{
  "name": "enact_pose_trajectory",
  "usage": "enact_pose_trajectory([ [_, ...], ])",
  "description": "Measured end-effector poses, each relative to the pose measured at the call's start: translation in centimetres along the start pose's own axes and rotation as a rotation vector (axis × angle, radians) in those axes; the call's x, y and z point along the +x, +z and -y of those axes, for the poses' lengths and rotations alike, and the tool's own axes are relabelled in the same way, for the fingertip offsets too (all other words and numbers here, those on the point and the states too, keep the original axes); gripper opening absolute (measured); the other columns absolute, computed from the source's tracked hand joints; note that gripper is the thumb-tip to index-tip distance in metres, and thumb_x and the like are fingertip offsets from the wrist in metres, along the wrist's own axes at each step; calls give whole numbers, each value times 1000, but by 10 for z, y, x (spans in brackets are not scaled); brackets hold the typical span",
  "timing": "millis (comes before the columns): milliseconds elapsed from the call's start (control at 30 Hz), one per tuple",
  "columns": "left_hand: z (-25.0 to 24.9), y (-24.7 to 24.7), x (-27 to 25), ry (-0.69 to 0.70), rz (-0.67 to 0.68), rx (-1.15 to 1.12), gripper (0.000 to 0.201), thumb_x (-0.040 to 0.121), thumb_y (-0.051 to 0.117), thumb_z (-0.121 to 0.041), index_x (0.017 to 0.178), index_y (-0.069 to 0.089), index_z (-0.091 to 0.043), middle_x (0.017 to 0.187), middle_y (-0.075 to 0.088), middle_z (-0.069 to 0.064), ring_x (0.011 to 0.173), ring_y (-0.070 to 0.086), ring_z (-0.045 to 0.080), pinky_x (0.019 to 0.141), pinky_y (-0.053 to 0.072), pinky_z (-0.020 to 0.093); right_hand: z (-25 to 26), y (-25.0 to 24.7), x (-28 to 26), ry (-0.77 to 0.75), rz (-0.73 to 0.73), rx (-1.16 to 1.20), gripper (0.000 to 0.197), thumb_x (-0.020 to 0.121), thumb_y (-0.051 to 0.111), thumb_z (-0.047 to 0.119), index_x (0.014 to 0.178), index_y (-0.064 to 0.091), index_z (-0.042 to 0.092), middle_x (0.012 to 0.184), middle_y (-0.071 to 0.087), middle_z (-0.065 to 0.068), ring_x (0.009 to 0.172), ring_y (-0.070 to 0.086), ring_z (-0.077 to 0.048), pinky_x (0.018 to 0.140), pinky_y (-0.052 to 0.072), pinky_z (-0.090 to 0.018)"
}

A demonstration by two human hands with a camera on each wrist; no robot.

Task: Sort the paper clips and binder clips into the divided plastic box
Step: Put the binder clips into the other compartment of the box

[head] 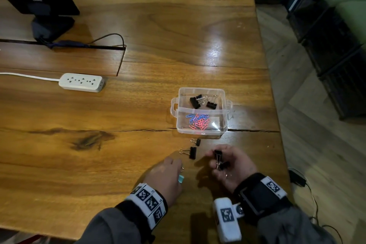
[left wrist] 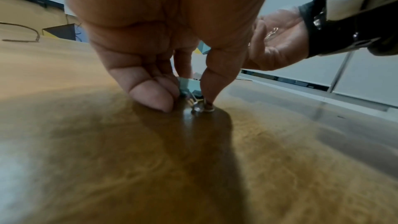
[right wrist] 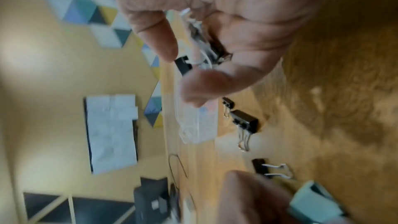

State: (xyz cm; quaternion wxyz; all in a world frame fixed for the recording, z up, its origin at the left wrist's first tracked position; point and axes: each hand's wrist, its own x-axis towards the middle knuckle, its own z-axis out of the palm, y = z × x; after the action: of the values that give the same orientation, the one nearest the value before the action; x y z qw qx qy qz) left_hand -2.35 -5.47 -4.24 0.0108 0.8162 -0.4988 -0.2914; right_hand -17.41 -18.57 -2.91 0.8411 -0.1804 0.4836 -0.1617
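The left hand pinches a teal metal binder clip on the wooden table, while the right hand, cupping black binder clips, sits nearer the clear divided plastic box ahead.

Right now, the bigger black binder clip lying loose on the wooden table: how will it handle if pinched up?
The bigger black binder clip looks stiff: folded metal body. Probably won't roll, since it lies flat on the wooden table. Its wire handles likely swing, so gripping the body seems safer.

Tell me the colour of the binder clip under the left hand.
Light teal binder clip; the right wrist view shows it best.
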Motion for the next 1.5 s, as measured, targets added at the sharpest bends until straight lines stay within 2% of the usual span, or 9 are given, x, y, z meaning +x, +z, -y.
enact_pose_trajectory([
  [233,2,2,7,14,48,-3,35,81,67,-20,112,54,-27,117,52,-3,104,53,18,85,49,30,5,15,21,-52,-47,-198,14,91,50,2,102,58,5,73,61,-9,51,51,-15,38,39,-25],
  [400,2,4,3,29,7,5,28,81,66,-21,106,55,-26,111,52,-3,101,51,17,85,48,31,-7,43,29,-431,-50,-1624,8,94,55,31,91,52,24,80,62,4,71,58,-13,61,46,-30],
  [533,6,4,1,31,-1,-48,15,80,63,-16,82,51,-24,94,50,-5,92,51,16,75,46,27,-14,48,38,-445,44,-2099,36,87,65,41,103,41,19,91,66,-4,82,65,-27,72,55,-42],
  [767,20,-5,10,-261,6,-645,30,79,58,-17,92,57,-44,73,69,-3,62,68,16,56,57,42,-17,44,45,-402,12,-1856,33,83,71,37,101,47,22,86,64,1,78,61,-18,67,52,-33],
  [867,17,-6,21,-309,-59,-686,13,71,50,-22,76,57,-32,68,68,6,66,66,30,59,57,53,-2,33,37,-323,18,-1084,17,84,70,22,86,55,15,72,59,-1,55,52,-13,46,37,-24],
  [1000,-1,-14,30,-311,-67,-398,29,77,71,-43,85,51,-25,84,60,-3,74,56,14,55,39,28,34,28,22,-121,138,-1,7,87,50,12,84,46,17,64,54,-9,36,33,-11,36,20,-16],
  [1167,-25,-11,36,-227,-45,-155,38,80,75,-30,104,47,-22,106,52,-2,89,57,19,72,49,31,83,57,40,-134,4,-91,12,96,42,7,105,51,7,82,64,-15,51,50,-15,38,39,-21],
  [1267,-25,-9,38,-176,-77,-124,29,84,68,-12,102,48,-22,104,56,2,85,56,18,72,51,30,107,83,59,-140,-107,-178,16,98,47,6,112,55,4,95,60,-17,75,61,-22,61,57,-31],
  [1500,-26,-10,43,-101,39,-82,29,83,67,-20,107,52,-24,108,53,4,93,57,23,78,53,36,120,103,90,-212,-239,-539,41,89,65,22,126,51,11,113,51,-7,95,53,-27,80,52,-41],
])
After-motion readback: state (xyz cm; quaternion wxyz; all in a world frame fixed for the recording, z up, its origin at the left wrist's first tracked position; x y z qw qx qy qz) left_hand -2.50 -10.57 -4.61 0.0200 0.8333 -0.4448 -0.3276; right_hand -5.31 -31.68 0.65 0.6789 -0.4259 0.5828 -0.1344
